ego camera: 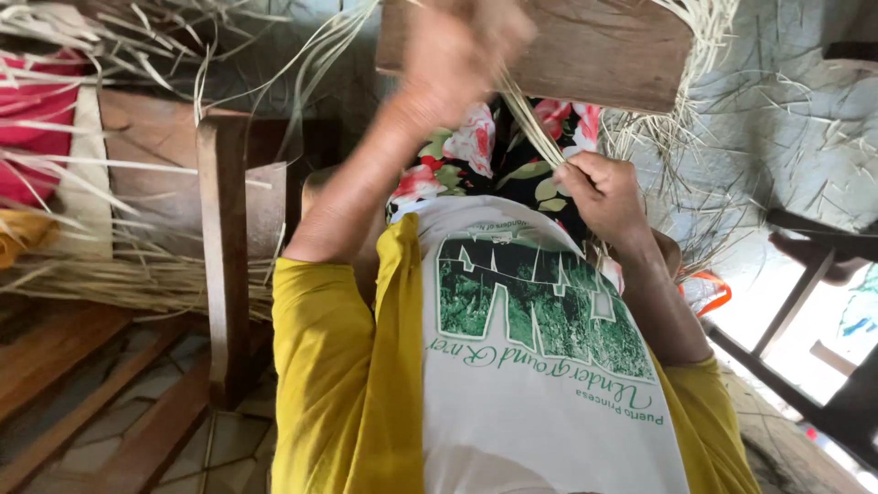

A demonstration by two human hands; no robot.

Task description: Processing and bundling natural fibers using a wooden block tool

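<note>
Head view, only cam I've got. Left hand [457,46] is up high against the wooden board [594,50] and motion-blurred; can't tell if it's closed on anything or spread. Right hand [599,192] sits lower, over the lap, fingers pinched tight on a thin bundle of pale straw strips [529,119]. The bundle runs taut from that pinch up toward the left hand and the board's lower edge. A floral cloth [485,146] lies under both hands.

Doing it well, imo: hold the right-hand pinch firm and close to where the strips meet, so they stay flat and parallel and don't twist. Pull along the strip line w/ the left hand, not sideways, since dry strips prob. split or kink if bent sharply.

Loose strips [119,270] are heaped at the left by a wooden chair frame [224,265], well apart from the hands. More litter the floor [786,137] at right.
</note>
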